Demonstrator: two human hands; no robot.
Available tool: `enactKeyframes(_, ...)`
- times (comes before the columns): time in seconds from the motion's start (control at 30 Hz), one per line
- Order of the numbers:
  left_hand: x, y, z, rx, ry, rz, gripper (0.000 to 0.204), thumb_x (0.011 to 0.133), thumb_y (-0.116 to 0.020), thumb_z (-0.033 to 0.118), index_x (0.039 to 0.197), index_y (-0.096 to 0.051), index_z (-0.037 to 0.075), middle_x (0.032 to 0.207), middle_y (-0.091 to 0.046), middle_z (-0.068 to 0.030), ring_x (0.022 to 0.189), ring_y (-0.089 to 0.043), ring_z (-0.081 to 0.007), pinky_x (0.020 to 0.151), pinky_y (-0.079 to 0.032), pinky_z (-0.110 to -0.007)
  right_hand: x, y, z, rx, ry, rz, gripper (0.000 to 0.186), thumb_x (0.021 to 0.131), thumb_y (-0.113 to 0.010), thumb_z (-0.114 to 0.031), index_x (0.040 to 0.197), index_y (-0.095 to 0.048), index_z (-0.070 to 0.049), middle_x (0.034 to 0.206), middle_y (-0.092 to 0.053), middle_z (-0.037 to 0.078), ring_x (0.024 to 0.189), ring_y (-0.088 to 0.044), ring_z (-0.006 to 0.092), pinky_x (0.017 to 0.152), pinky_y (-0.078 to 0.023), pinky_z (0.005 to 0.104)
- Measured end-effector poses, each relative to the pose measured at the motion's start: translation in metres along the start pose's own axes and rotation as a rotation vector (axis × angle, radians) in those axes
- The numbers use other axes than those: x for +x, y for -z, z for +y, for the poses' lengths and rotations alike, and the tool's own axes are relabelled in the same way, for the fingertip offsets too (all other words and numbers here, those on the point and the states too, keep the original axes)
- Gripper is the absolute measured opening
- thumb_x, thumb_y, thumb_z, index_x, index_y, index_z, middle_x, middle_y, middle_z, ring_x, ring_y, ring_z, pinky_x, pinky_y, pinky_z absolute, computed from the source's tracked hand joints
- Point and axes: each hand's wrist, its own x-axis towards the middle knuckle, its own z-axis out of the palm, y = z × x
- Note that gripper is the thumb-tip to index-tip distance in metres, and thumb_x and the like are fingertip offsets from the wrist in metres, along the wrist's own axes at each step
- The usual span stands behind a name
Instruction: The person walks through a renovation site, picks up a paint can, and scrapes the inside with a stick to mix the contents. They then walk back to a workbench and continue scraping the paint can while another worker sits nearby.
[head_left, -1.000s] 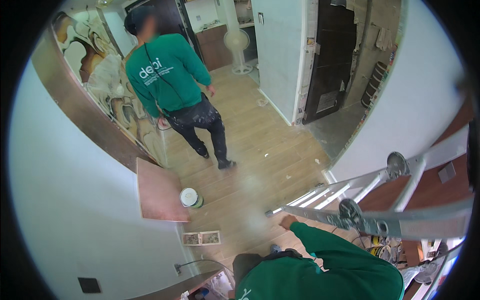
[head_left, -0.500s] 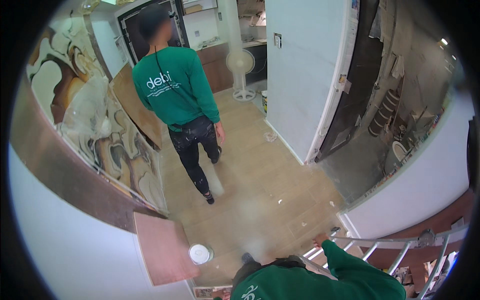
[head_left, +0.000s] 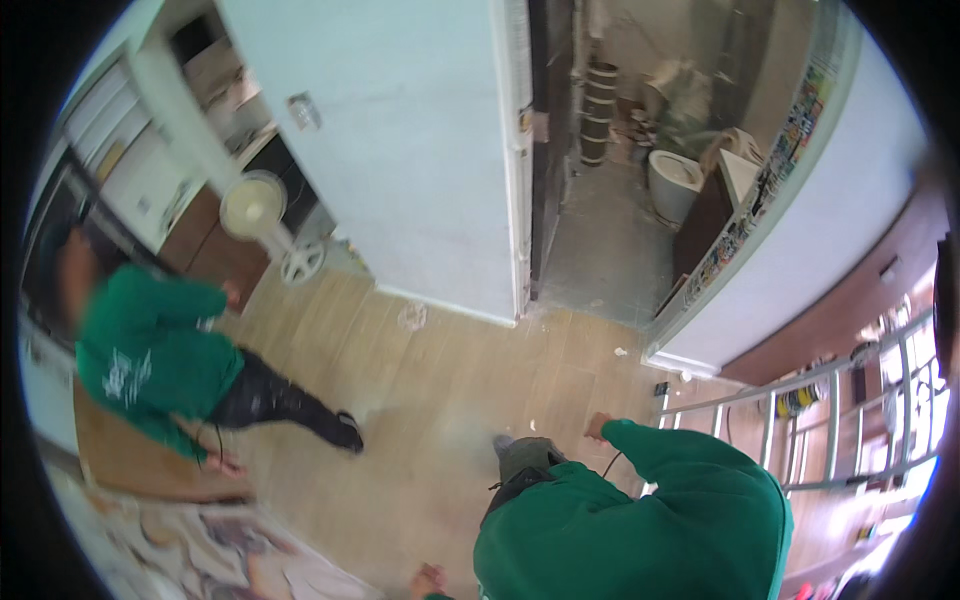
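Note:
My right hand [head_left: 597,427] hangs in front of its green sleeve, fingers loosely bent and nothing seen in them. It is nearest to the end of a pale metal ladder [head_left: 768,428], which lies along my right side, and a gap shows between them. At the lower edge, my left hand [head_left: 428,582] is partly in view, its fingers loosely apart with nothing visible in them. Below both hands lies the wood-plank floor [head_left: 440,400]. A thin dark cord hangs beside my right sleeve.
A person in green [head_left: 150,350] walks at the left, beside a brown board [head_left: 160,465]. A pedestal fan [head_left: 252,204] stands behind. A pale blue wall [head_left: 410,150] borders an open doorway; inside are a toilet [head_left: 675,183] and a ribbed cylinder [head_left: 598,115]. Small debris lies on the floor.
My view has swung to the right, bringing the toilet room more into sight. My right hand is now farther from the ladder's end. My left hand has come into view.

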Motion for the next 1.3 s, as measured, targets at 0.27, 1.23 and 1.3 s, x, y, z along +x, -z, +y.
enactKeyframes(0.27,0.074,-0.177,0.191,0.479,0.112,-0.297,0.039,0.093,-0.057,0.031,0.116,-0.056,0.0,0.099,-0.066,-0.015,0.09,-0.065,-0.0292,0.075,-0.051,-0.042,0.161,0.105,-0.245,-0.368,0.531,0.281,0.041,0.086,-0.057,-0.043,0.089,-0.073,-0.005,0.082,-0.07,0.011,0.076,-0.068,0.0301,0.074,-0.054,0.046)
enactKeyframes(1.23,0.241,-0.463,0.613,1.727,-0.714,-0.76,0.045,0.099,-0.051,0.029,0.135,-0.051,0.002,0.119,-0.066,-0.013,0.104,-0.064,-0.0291,0.094,-0.05,-0.038,0.199,0.097,-0.292,0.835,0.123,-0.239,0.024,0.086,-0.064,-0.029,0.094,-0.076,-0.01,0.089,-0.074,0.005,0.079,-0.071,0.018,0.07,-0.058,0.0345)
enactKeyframes(1.3,0.218,-0.483,0.582,1.578,-0.274,-0.871,0.042,0.097,-0.055,0.026,0.131,-0.055,0.001,0.114,-0.068,-0.0139,0.099,-0.066,-0.0274,0.09,-0.052,-0.038,0.19,0.102,-0.243,0.906,0.102,-0.204,0.024,0.086,-0.064,-0.029,0.094,-0.076,-0.01,0.089,-0.074,0.005,0.078,-0.071,0.0178,0.07,-0.058,0.0342)
